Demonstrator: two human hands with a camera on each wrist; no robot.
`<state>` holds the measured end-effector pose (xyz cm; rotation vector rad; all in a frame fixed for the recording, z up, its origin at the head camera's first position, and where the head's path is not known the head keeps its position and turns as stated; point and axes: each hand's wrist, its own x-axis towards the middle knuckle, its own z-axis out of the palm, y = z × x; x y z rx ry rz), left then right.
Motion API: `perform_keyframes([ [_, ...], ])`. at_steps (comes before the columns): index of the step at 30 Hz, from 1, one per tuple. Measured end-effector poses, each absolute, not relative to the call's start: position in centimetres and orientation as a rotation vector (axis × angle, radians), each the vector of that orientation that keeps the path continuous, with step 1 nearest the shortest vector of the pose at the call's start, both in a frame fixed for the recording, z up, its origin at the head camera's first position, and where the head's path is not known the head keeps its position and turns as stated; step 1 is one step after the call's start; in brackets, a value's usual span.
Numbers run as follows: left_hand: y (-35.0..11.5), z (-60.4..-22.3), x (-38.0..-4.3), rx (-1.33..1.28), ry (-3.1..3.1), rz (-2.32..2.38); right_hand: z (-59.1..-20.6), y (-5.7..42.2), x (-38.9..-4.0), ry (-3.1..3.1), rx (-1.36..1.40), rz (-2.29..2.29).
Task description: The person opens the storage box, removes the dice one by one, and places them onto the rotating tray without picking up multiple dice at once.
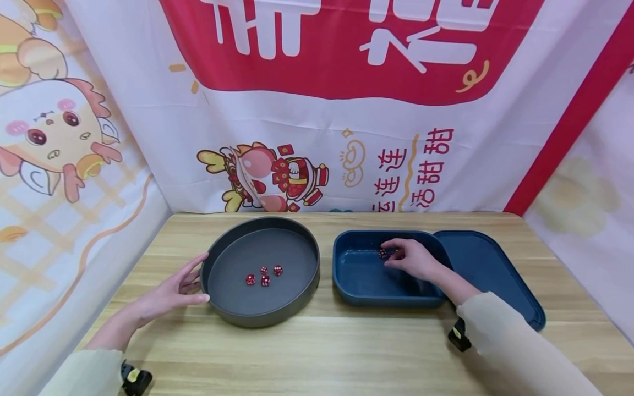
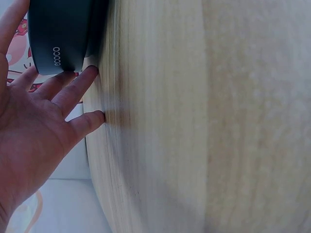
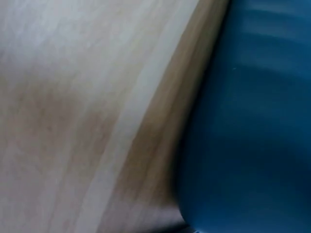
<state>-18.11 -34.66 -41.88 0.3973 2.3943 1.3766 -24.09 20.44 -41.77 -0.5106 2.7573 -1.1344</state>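
Observation:
A round dark grey pan point(image 1: 267, 308) holds several red dice point(image 1: 264, 281) with white pips. My left hand point(image 1: 170, 294) rests against the pan's left side, its fingers spread along the wall. In the left wrist view, the fingers of that left hand point(image 2: 43, 116) touch the pan's outer wall point(image 2: 60, 34), marked "ecoco". My right hand point(image 1: 416, 259) reaches into a blue rectangular box point(image 1: 391, 301), thumb and index finger apart. At least one red die point(image 1: 382, 253) shows between those fingertips; the other fingers are partly hidden. In the right wrist view only the blurred box point(image 3: 248, 136) shows.
A dark blue lid point(image 1: 495, 275) lies to the right of the box, partly under or behind it. The wooden table point(image 1: 317, 357) ends at a printed cloth backdrop point(image 1: 307, 137), with another cloth point(image 1: 74, 165) on the left.

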Motion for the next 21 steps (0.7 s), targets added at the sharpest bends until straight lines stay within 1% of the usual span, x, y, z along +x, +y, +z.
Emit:
perform_keyframes([
  [21, -34.56, -41.86, -18.07, 0.386, 2.393, 1.373, -42.69, 20.16, -24.54, 2.741, -0.571, -0.958],
])
